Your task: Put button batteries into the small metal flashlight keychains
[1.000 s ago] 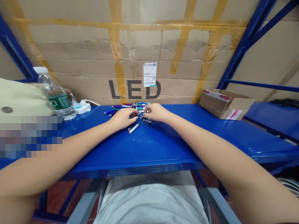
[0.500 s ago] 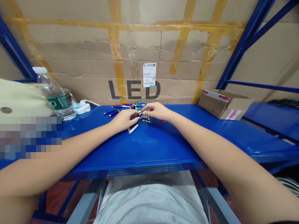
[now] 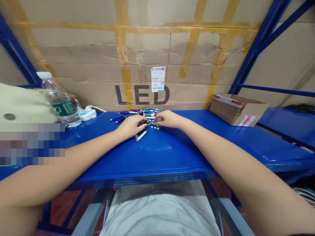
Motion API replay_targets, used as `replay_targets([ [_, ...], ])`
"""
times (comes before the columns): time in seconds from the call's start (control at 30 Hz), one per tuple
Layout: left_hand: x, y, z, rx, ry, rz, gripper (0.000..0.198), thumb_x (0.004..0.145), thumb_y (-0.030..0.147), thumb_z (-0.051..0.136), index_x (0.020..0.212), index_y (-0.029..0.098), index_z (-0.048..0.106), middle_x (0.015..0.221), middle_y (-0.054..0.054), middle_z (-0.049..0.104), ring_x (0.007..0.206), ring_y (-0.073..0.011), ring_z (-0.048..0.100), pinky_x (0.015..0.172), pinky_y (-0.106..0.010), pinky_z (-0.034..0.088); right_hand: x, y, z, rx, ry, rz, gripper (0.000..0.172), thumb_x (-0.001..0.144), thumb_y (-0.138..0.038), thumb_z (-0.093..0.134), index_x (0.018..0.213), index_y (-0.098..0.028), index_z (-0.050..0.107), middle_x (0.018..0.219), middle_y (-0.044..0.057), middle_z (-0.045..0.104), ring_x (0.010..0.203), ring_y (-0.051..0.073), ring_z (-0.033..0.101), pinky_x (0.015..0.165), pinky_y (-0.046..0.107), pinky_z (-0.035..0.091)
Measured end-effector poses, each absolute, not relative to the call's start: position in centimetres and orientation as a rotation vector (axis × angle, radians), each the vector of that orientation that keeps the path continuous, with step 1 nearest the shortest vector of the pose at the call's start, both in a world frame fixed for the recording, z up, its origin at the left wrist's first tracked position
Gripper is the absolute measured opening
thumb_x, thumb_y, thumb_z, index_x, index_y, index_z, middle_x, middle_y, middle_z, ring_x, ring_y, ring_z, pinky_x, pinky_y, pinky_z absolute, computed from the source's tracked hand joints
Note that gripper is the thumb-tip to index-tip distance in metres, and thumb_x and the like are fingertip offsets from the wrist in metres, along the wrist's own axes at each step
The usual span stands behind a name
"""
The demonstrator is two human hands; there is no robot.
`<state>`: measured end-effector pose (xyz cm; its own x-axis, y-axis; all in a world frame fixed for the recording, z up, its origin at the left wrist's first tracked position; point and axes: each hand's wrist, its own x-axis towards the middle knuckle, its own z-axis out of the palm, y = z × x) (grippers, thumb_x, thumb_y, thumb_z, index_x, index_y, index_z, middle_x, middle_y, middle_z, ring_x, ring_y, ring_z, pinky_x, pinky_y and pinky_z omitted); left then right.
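Over the heap of small metal discs (image 3: 154, 124) at the back of the desk (image 3: 157, 154), both hands are right in there! Left hand (image 3: 130, 126) sits on the left of the heap, right hand (image 3: 169, 118) on its right, the two just apart, with their fingertips curled down at the discs. Has either one got hold of a disc? Can't tell from here, the fingers cover too much. Just behind the heap, a bunch of coloured pens (image 3: 150, 112) lies packed together, a few blue and purple ones straying off to the left, and a silver tube (image 3: 141, 135) lies alone just in front, right beside the left hand. Further left of the heap stand a water bottle (image 3: 59, 98) and a power strip (image 3: 86, 114), and well off to the right sits a cardboard box (image 3: 237, 109). The work at this moment looks centred on those discs, and they're tiny, so this calls for a fine fingertip pinch, not a whole-hand grab.
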<state>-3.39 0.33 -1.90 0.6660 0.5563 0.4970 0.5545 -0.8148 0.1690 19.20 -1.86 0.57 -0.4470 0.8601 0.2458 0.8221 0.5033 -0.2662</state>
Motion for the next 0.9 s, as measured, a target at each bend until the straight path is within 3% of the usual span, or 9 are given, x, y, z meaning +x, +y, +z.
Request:
replay_targets([
  [0.23, -3.26, 0.08, -1.78, 2.875, 0.976, 0.833, 0.02, 0.085, 0.028, 0.057, 0.101, 0.02, 0.068, 0.099, -0.005, 0.071, 0.09, -0.0217, 0.065, 0.081, -0.034, 0.05, 19.29, -1.9, 0.73, -1.462, -2.466, 0.194, 0.017, 0.081, -0.021, 0.059, 0.089, -0.019, 0.074, 0.088, 0.005, 0.073, 0.077, 0.016, 0.062, 0.066, 0.026, 0.042],
  [0.47, -3.31, 0.07, -1.73, 2.908, 0.969, 0.821, 0.022, 0.085, 0.028, 0.055, 0.101, 0.02, 0.068, 0.099, -0.005, 0.071, 0.091, -0.0224, 0.064, 0.08, -0.034, 0.049, 19.87, -1.91, 1.1, -1.413, -2.53, 0.316, 0.018, 0.076, -0.022, 0.065, 0.091, -0.021, 0.075, 0.092, 0.004, 0.073, 0.077, 0.016, 0.062, 0.069, 0.027, 0.044],
  [0.9, -3.23, -0.13, -1.64, 2.824, 0.956, 0.842, 0.021, 0.084, 0.028, 0.057, 0.1, 0.02, 0.068, 0.097, -0.004, 0.072, 0.088, -0.0217, 0.065, 0.078, -0.033, 0.05, 19.08, -2.4, 1.3, -1.333, -2.342, 0.326, 0.013, 0.075, -0.018, 0.063, 0.086, -0.016, 0.07, 0.078, 0.004, 0.068, 0.069, 0.014, 0.058, 0.062, 0.025, 0.041],
])
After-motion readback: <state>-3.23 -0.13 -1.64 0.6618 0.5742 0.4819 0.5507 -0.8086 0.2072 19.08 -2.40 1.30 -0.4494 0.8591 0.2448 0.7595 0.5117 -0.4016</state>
